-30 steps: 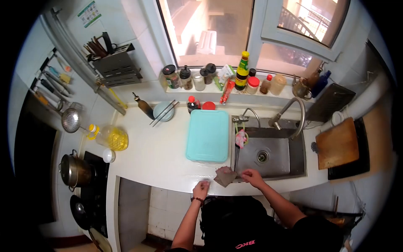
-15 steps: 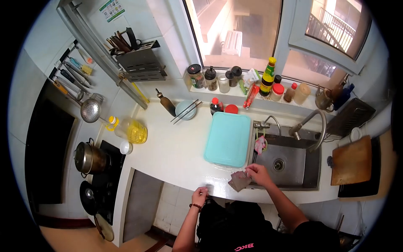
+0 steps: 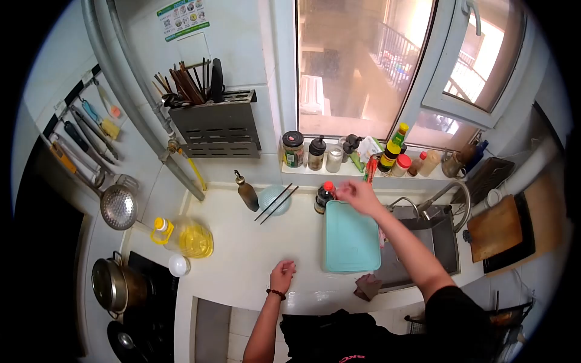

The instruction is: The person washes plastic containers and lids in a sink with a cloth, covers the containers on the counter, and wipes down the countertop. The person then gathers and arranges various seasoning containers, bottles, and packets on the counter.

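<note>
My right hand (image 3: 358, 196) reaches over the far edge of a light-blue rectangular lid or board (image 3: 353, 239). Its loosely bent fingers are beside the red cap of a dark sauce bottle (image 3: 324, 198); no grip on the bottle shows. My left hand (image 3: 282, 276), a beaded bracelet at its wrist, hovers low above the front of the counter, fingers loosely apart and nothing in them. A brownish cloth (image 3: 367, 287) lies crumpled at the counter edge, beside the sink. Chopsticks (image 3: 277, 203) rest across a pale blue bowl (image 3: 273, 200), next to a brown oil dispenser (image 3: 247, 195).
On the right is a steel sink (image 3: 423, 257) with a curved faucet (image 3: 463, 196). Several seasoning jars and bottles line the window sill (image 3: 339, 168). A large oil jug (image 3: 193, 239) and a white cup (image 3: 179, 265) stand left, near a pot (image 3: 121, 284) on the stove.
My right hand has let go of the cloth and moved up to the sauce bottle. My left hand has moved forward over the counter and its fingers have loosened. The view has tilted up.
</note>
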